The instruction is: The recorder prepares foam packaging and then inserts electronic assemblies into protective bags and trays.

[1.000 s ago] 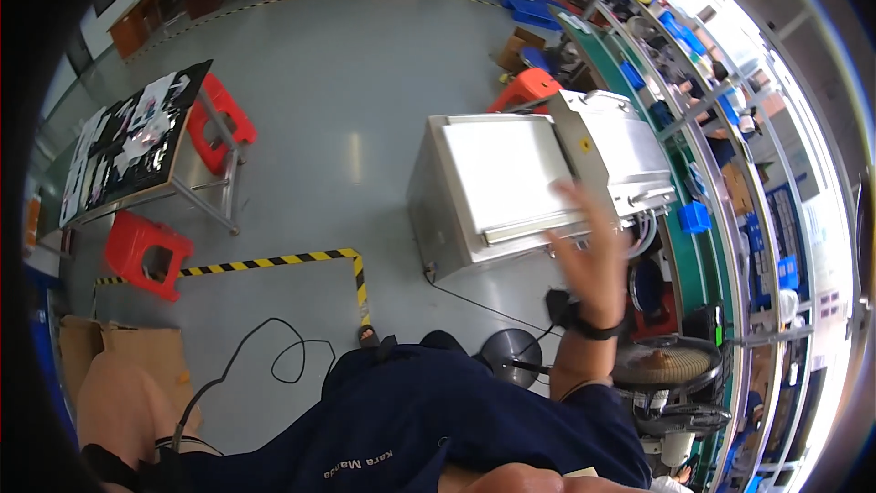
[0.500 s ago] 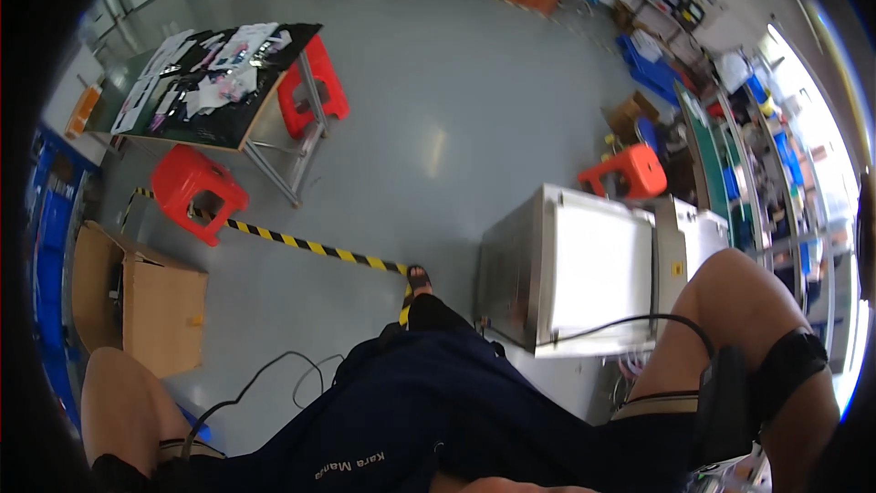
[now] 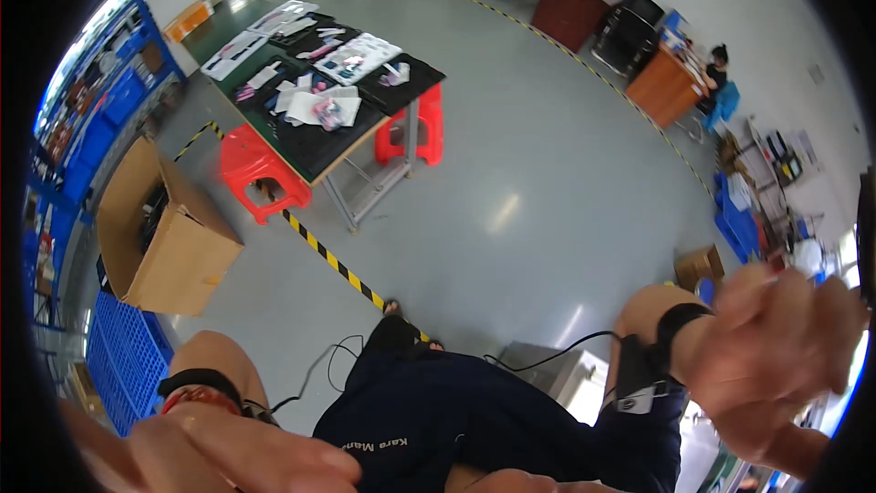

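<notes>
"A workshop with a glossy gray floor point(image 3: 511, 256); a person point(image 3: 717, 73) sits at a wooden desk point(image 3: 663, 91), far right. Where are your hands?"

"My left hand point(image 3: 246, 447) is at lower left, partly in front of my dark shirt point(image 3: 474, 402). My right hand point(image 3: 766, 347) is raised at right, blurred."

"Gripping anything?"

"I cannot tell for either. The fingers look bent, but blur smears the right ones and the left fingertips do not show clearly."

"What is nearest?"

"Beyond my left wrist, a blue slatted crate point(image 3: 123, 356), with an open cardboard box point(image 3: 178, 251) just behind it. A metal unit point(image 3: 584, 383) with a pale top shows between my shirt and right forearm, partly hidden by both."

"And the rest?"

"A black strap point(image 3: 680, 318) circles my right wrist, and a black cable point(image 3: 558, 358) arcs nearby. Ahead to the left, a table point(image 3: 315, 160) bears papers and small packets, with a red stool point(image 3: 260, 169) at its near side and yellow-and-black tape point(image 3: 319, 251) running toward my feet."
</notes>
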{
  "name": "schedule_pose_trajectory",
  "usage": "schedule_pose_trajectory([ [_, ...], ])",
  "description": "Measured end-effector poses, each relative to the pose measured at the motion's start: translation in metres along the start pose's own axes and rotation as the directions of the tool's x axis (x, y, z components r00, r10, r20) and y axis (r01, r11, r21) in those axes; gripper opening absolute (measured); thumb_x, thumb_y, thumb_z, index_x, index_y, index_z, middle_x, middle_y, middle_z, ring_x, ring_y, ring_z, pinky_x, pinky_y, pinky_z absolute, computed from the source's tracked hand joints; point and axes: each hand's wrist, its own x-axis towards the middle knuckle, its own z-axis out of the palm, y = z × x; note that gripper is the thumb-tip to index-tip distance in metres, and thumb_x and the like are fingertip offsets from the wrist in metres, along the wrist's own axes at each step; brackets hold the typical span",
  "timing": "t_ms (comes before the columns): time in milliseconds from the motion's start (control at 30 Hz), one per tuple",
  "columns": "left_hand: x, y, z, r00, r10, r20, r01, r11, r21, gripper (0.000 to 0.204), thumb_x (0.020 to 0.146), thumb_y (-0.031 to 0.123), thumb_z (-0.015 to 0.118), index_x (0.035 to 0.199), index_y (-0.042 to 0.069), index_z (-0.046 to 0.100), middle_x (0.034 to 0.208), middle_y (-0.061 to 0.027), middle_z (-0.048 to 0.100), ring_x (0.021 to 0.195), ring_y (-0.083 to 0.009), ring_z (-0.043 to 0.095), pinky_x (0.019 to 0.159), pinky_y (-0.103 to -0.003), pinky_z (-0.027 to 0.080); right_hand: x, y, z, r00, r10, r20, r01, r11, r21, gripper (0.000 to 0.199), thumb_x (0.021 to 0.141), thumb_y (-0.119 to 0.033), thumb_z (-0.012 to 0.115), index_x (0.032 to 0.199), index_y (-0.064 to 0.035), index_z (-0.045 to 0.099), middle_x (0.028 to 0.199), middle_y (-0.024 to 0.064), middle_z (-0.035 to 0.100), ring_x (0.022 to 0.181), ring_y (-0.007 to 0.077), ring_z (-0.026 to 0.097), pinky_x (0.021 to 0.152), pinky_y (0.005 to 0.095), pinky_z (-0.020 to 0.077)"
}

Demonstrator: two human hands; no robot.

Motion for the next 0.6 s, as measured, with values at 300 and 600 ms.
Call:
schedule_pose_trajectory([
  [300, -0.032, 0.105, 0.068, 0.756, -0.648, 0.093, -0.639, -0.701, 0.317, 0.041, 0.095, 0.018, 0.034, 0.136, 0.014, 0.027, 0.119, -0.0075, 0.052, 0.106, -0.0235, 0.053, 0.095, -0.048, 0.037, 0.061, 0.142, -0.072, 0.709, -0.618, 0.340, 0.523, 0.784, 0.334, 0.046, 0.088, -0.028, 0.049, 0.131, -0.0236, 0.036, 0.121, -0.0001, 0.053, 0.112, 0.0196, 0.047, 0.084, 0.0462, 0.0394],
  [600, -0.160, 0.300, 0.124, 0.006, 0.462, 0.887, 0.257, -0.858, 0.445, 0.033, 0.088, 0.021, 0.048, 0.111, -0.004, 0.052, 0.110, -0.0161, 0.056, 0.101, -0.0260, 0.054, 0.088, -0.034, 0.041, 0.072, 0.355, -0.182, 0.978, 0.038, 0.204, -0.031, 0.999, -0.034, 0.033, 0.080, -0.032, 0.053, 0.091, -0.0011, 0.057, 0.095, 0.0140, 0.061, 0.075, 0.0254, 0.060, 0.062, 0.0338, 0.0440],
])
